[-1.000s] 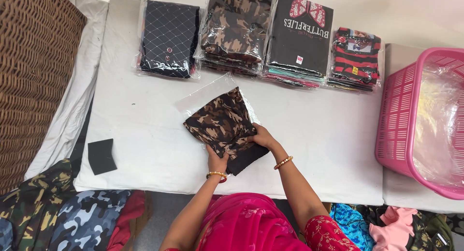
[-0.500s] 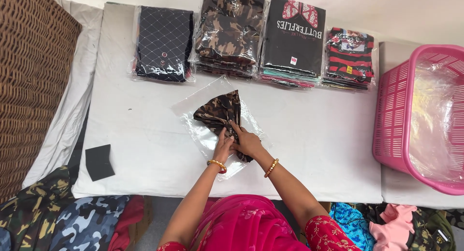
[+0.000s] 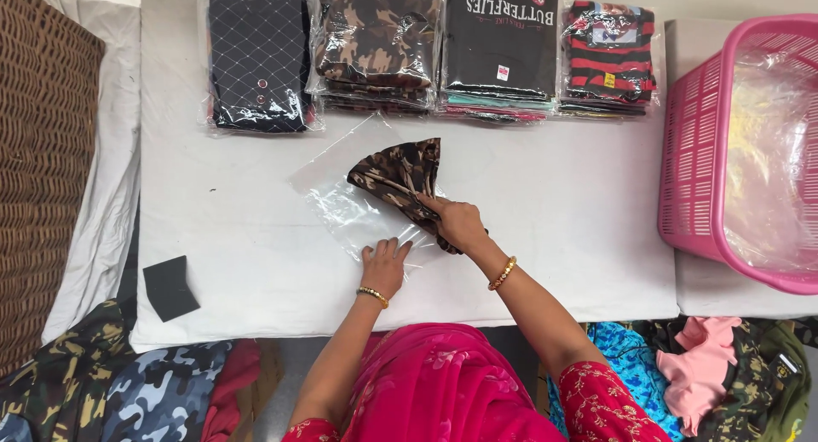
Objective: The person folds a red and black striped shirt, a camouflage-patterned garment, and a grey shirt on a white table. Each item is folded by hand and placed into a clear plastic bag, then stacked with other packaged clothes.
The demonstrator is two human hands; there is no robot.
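Head view here: our right hand (image 3: 460, 223) is pinching the folded camo garment (image 3: 399, 176), which lies half over a clear plastic bag (image 3: 341, 205) mid-worktop (image 3: 579, 203). Our left hand (image 3: 385, 265) is spread flat, pressing the bag's near edge. Packed clothes stacks (image 3: 498, 50) line the far side, with a pink basket (image 3: 707, 152) on the right.

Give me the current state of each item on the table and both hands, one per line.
Camouflage garment: folded, partly on the clear bag, not inside.
Clear plastic bag: flat on the table, empty.
Left hand: open, palm pressing the bag down.
Right hand: gripping the garment's near end.
Packed garment stacks: bagged, lined along the far edge.
Pink basket: upright, lined with clear plastic.
Black card: lying flat, untouched.
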